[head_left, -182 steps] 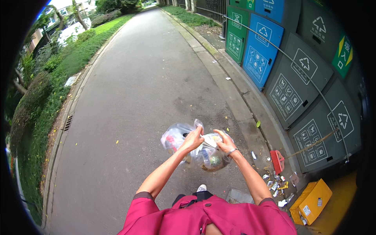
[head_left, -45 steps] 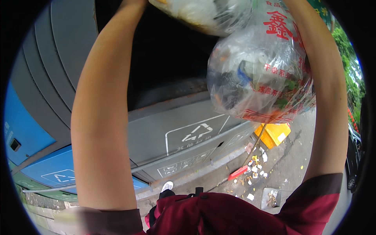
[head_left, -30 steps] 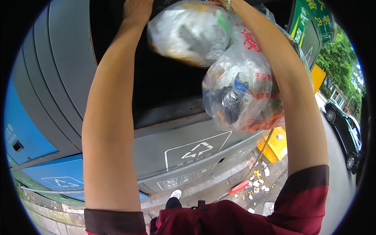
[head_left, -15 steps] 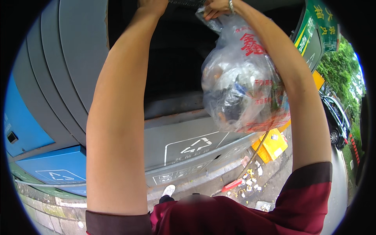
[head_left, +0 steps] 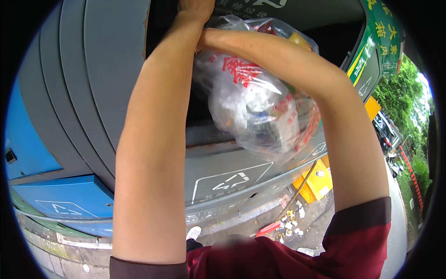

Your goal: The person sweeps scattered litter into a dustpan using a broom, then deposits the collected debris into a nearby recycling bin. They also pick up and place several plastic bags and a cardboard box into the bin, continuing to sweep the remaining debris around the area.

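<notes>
A clear plastic bag of rubbish (head_left: 251, 102) with red print hangs tilted across the dark opening of a grey waste bin (head_left: 241, 169), its lower part over the front rim. My right hand (head_left: 207, 39) grips the bag near its neck; my left forearm passes in front and hides most of the fingers. At the top edge, my left hand (head_left: 197, 7) is raised beside the bin's grey flap (head_left: 306, 11). Its fingers are out of sight, so their hold on the flap cannot be made out.
Blue bin panels (head_left: 65, 197) stand at the left. On the ground at the lower right are a yellow box-like container (head_left: 316, 181), a long-handled tool with a red end (head_left: 269, 229) and scattered litter (head_left: 290, 223). Green panels (head_left: 385, 32), a roadway and trees lie further right.
My right hand has moved left, behind my left forearm, carrying the bag left and tilting it across the opening. More of the grey flap shows at the top.
</notes>
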{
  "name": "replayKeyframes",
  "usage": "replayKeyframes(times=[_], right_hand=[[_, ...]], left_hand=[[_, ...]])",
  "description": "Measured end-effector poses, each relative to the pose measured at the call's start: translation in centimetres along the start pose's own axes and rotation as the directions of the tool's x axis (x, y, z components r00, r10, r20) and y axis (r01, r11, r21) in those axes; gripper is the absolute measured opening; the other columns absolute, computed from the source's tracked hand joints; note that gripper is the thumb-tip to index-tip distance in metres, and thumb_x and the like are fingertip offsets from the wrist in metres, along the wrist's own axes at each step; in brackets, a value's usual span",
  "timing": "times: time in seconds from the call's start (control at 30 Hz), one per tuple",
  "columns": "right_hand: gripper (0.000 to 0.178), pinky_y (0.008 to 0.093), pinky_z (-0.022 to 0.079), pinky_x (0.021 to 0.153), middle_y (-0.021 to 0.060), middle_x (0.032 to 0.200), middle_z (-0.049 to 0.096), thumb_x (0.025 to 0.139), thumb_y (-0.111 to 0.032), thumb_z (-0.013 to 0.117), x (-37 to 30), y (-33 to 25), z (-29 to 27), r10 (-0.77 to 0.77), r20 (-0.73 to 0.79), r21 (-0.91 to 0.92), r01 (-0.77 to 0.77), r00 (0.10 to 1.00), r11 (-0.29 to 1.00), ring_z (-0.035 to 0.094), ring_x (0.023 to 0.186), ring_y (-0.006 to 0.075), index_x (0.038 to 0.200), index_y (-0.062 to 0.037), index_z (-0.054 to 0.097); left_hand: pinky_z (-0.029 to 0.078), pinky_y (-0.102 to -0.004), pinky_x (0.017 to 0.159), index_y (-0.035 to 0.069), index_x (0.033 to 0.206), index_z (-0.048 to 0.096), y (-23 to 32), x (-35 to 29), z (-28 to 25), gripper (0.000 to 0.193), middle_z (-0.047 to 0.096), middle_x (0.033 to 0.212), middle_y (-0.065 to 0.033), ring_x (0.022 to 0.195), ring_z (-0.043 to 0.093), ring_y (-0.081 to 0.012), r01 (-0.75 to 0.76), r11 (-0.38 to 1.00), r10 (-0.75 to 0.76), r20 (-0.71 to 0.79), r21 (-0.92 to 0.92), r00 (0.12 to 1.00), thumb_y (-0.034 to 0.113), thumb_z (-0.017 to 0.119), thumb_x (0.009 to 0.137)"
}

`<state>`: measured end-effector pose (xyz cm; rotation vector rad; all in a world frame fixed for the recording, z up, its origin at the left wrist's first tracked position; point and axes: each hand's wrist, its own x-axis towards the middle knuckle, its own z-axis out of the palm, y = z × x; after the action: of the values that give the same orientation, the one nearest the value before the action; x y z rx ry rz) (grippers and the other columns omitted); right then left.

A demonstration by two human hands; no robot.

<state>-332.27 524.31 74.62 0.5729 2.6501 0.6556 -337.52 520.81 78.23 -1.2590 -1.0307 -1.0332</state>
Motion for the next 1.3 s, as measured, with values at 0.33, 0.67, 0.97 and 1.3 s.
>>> replayKeyframes(times=[0.33,0.67,0.97,1.3], right_hand=[[0.047,0.0328,0.044,0.088,0.0193,0.110,0.058,0.080,-0.028,0.056,-13.0,-5.5,-6.5,0.187,0.116,0.044,-0.193,0.976,0.980,0.057,0.103,0.0281,0.119,-0.0026,0.050],[0.025,0.0261,0.049,0.073,0.0126,0.088,0.066,0.084,-0.007,0.052,-30.8,-14.0,-6.7,0.271,-0.640,0.294,-0.097,0.719,0.951,0.063,0.080,0.0175,0.106,0.0032,0.057],[0.067,0.0371,0.040,0.093,0.0143,0.111,0.060,0.065,-0.035,0.072,-30.0,-11.6,0.2,0.596,0.010,0.494,-0.522,0.803,0.695,0.056,0.103,0.0297,0.127,-0.0236,0.049],[0.057,0.0362,0.048,0.082,0.0132,0.106,0.062,0.075,-0.024,0.068,-17.6,-3.3,3.7,0.524,-0.298,0.179,-0.493,0.798,0.852,0.059,0.094,0.0284,0.128,-0.0168,0.048]], left_hand=[[0.018,-0.0425,0.110,0.004,0.132,0.039,0.9,0.8,-1.8,0.046,0.028,0.144,-0.0092,0.132,0.027,-0.0299,-0.029,0.998,0.031,0.036,-0.061,0.999,0.011,0.040,0.086],[0.021,-0.0415,0.109,0.002,0.131,0.038,-2.3,-0.8,-4.6,0.060,0.028,0.143,-0.0122,0.131,0.027,-0.0335,-0.168,0.978,0.155,0.114,0.120,0.981,0.002,0.054,0.074],[0.019,-0.0431,0.109,0.006,0.137,0.031,1.3,0.1,-5.6,0.074,0.023,0.146,-0.0095,0.133,0.023,-0.0287,-0.099,0.994,0.084,0.246,0.048,0.966,0.006,0.064,0.070],[0.020,-0.0396,0.109,0.005,0.137,0.031,1.5,1.3,-3.1,0.075,0.020,0.147,-0.0082,0.131,0.027,-0.0293,-0.020,0.999,0.009,0.228,0.046,0.974,0.004,0.065,0.070]])
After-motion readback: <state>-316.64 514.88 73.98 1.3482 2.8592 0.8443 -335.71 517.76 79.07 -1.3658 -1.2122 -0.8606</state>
